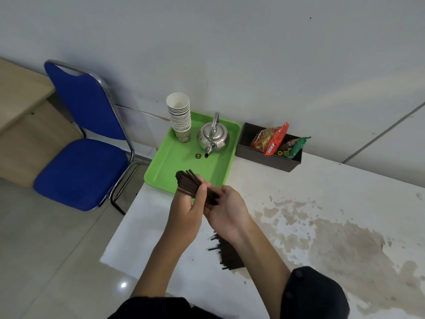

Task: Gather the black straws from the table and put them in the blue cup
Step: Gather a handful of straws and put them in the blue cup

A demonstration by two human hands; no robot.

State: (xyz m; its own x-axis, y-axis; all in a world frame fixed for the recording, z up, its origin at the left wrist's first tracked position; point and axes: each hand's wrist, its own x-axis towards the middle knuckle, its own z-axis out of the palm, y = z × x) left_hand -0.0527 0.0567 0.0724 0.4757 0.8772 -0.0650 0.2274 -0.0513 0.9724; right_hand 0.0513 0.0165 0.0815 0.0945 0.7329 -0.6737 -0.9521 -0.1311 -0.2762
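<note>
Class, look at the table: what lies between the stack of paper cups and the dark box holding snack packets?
A metal kettle stands between the stack of paper cups and the dark box, on the green tray. The head view shows this.

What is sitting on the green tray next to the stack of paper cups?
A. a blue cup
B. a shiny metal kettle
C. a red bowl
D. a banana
B: a shiny metal kettle stands on the green tray, just to the right of the stack of paper cups; nothing red, blue or banana-like is on the tray.
</note>
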